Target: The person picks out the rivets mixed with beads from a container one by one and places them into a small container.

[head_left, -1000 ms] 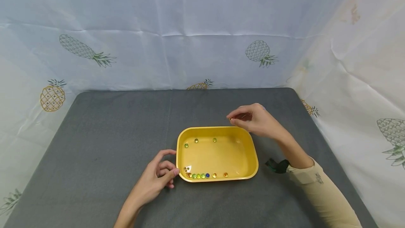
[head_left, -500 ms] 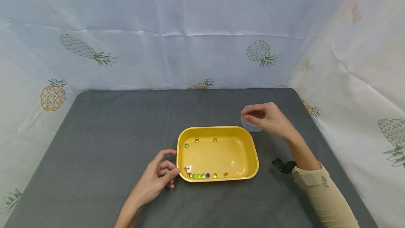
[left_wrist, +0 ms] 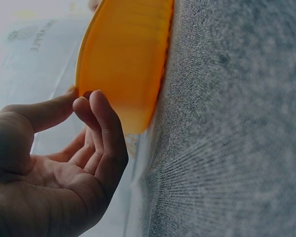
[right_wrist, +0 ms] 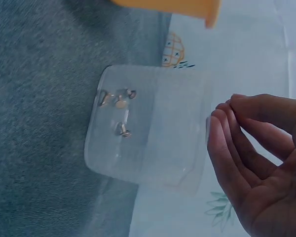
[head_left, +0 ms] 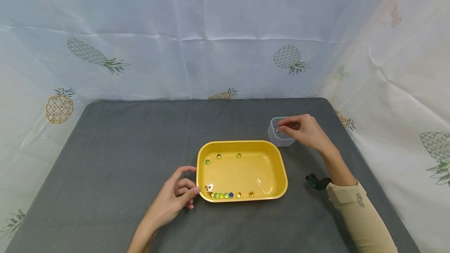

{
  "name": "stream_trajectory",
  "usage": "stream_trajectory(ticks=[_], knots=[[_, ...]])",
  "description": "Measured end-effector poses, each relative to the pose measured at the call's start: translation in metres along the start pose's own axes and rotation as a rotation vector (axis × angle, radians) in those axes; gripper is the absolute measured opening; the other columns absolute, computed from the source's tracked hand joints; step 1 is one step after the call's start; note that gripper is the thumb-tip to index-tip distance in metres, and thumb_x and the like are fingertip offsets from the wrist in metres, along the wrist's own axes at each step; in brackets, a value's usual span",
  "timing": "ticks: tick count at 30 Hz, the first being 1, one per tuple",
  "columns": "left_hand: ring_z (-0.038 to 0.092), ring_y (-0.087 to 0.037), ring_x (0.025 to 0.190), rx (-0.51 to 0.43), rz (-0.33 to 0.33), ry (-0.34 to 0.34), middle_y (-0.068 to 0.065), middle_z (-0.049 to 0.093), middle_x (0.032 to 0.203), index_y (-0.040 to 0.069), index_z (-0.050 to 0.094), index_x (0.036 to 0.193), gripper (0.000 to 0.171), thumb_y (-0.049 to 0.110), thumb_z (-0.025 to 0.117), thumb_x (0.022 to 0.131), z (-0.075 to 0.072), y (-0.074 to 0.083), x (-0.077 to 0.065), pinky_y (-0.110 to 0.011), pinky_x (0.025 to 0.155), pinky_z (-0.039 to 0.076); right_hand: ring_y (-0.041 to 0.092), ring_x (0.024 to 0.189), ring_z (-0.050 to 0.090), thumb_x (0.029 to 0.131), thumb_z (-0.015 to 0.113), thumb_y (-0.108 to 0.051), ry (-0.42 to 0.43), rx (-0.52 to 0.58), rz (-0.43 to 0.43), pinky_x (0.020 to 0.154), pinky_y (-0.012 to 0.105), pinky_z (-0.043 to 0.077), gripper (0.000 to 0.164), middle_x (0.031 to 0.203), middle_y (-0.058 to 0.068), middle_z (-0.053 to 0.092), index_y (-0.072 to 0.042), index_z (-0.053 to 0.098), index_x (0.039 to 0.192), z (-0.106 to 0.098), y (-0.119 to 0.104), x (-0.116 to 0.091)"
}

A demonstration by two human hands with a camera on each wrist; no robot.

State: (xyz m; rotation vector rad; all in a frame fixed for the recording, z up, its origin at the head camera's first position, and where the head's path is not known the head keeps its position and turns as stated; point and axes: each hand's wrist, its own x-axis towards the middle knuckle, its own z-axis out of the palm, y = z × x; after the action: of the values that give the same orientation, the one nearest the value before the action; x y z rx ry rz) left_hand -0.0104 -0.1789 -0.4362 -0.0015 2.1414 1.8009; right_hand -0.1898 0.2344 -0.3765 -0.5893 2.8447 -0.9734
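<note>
My left hand (head_left: 175, 195) holds the near left corner of a yellow plastic tray (head_left: 242, 171), thumb at the rim and fingertips against the outer wall in the left wrist view. Several glass beads (head_left: 221, 195), green, amber and one blue, lie in the tray, mostly along its near side. Above a clear plastic box (head_left: 281, 142) at the tray's far right corner hovers my right hand (head_left: 302, 129). Its fingers are curled with the tips together, and no object shows between them in the right wrist view. Several small metal screws (right_wrist: 123, 130) lie inside the box.
A grey cloth covers the table (head_left: 133, 147). White curtains with pineapple prints (head_left: 225, 65) hang behind it and at both sides. A dark strap (head_left: 317, 182) sits at the right wrist, beside the cream sleeve (head_left: 360, 218).
My right hand has moved right from the tray's far rim to over the clear box, bringing the box into view. The small coppery piece formerly at its fingertips now shows within the box's outline.
</note>
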Motion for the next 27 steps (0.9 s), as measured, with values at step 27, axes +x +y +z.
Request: stream_trajectory(ticks=[27], knots=[[0.064, -0.011, 0.069, -0.004, 0.005, -0.003, -0.023, 0.071, 0.100, 0.007, 0.045, 0.152, 0.058, 0.015, 0.075, 0.104, 0.000, -0.001, -0.001, -0.032, 0.066, 0.065, 0.035, 0.100, 0.078, 0.103, 0.072, -0.007, 0.003, -0.062, 0.012, 0.090, 0.051, 0.067, 0.022, 0.115, 0.021, 0.081, 0.002, 0.079, 0.122, 0.009, 0.014, 0.006]])
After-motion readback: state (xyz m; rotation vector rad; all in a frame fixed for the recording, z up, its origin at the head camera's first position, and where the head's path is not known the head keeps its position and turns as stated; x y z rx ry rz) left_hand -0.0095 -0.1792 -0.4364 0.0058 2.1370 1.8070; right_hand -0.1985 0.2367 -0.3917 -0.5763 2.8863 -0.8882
